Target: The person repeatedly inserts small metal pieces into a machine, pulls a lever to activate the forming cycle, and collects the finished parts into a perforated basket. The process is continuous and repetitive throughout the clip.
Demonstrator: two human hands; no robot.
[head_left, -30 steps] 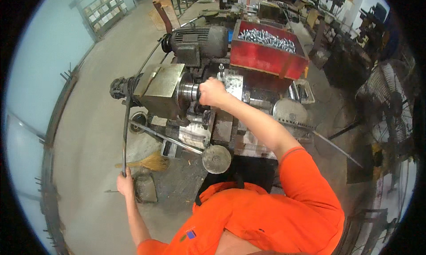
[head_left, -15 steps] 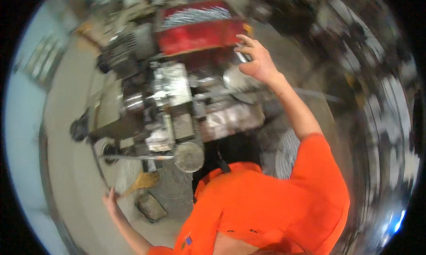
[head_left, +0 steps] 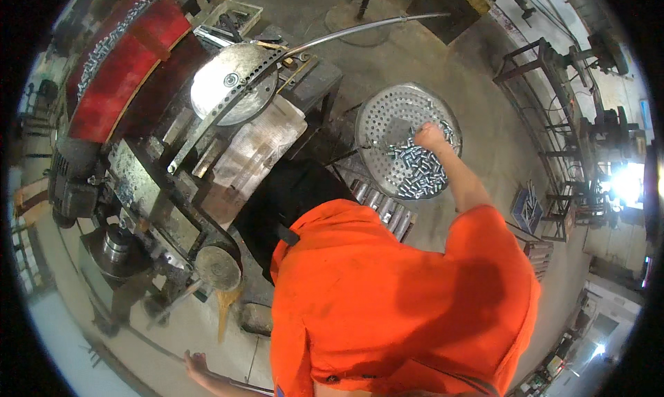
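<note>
My right hand (head_left: 430,135) is closed above a pile of small shiny metal sleeves (head_left: 420,172); what its fingers hold is hidden. The sleeves lie on the right part of a round perforated metal tray (head_left: 387,110). At the lower left, my left hand (head_left: 197,364) is wrapped round a long thin metal bar (head_left: 155,346), which runs toward the machine (head_left: 149,189). That machine has a round pale plate (head_left: 232,82) and a smaller round handwheel (head_left: 218,268). A flat strip with a row of holes (head_left: 228,103) crosses the pale plate.
A red bin (head_left: 131,79) filled with metal parts stands at the far left. Several thick metal cylinders (head_left: 384,207) lie below the tray. A brush (head_left: 225,307) and a small metal pan (head_left: 256,319) are by the handwheel. Metal racks (head_left: 546,86) and a blue box (head_left: 528,210) stand right.
My view has turned right. My right hand, earlier holding a small metal piece near the red bin, is now over the sleeves on the tray. My left hand stays on the bar.
</note>
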